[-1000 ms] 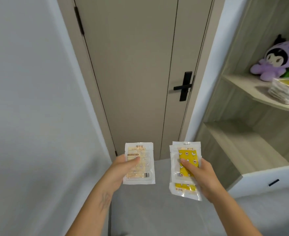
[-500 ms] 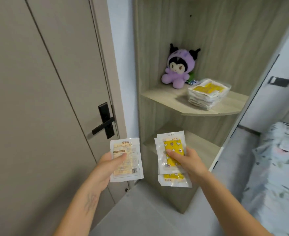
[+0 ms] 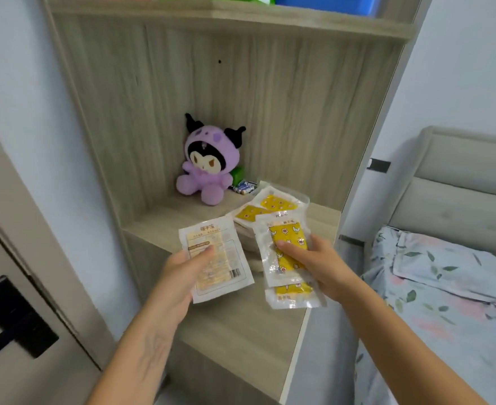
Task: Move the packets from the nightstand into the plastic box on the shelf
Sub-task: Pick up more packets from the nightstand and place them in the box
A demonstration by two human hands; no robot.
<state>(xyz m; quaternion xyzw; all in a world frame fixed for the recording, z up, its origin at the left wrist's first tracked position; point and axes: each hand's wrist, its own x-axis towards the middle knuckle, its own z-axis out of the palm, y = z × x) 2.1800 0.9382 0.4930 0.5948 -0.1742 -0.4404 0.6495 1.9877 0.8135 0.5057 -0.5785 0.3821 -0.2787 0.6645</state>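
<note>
My left hand (image 3: 182, 273) grips one white packet (image 3: 220, 258), its printed back side facing me. My right hand (image 3: 314, 264) holds two stacked packets with yellow patterned fronts (image 3: 284, 252), one sticking out below the other. Both hands hover just in front of the middle shelf (image 3: 165, 220). On that shelf sits the clear plastic box (image 3: 296, 206), filled with several yellow packets; the packets in my right hand overlap and hide its front part. The nightstand is out of view.
A purple plush toy (image 3: 208, 165) sits at the back of the shelf, with a green item and small wrapped things beside it. A lower shelf board (image 3: 241, 331) lies under my hands. A door with a black handle (image 3: 13, 320) is left, a bed (image 3: 445, 287) right.
The view has swung right from the door to the shelf unit. Both hands, still holding their packets, have come up close to the plastic box on the shelf.
</note>
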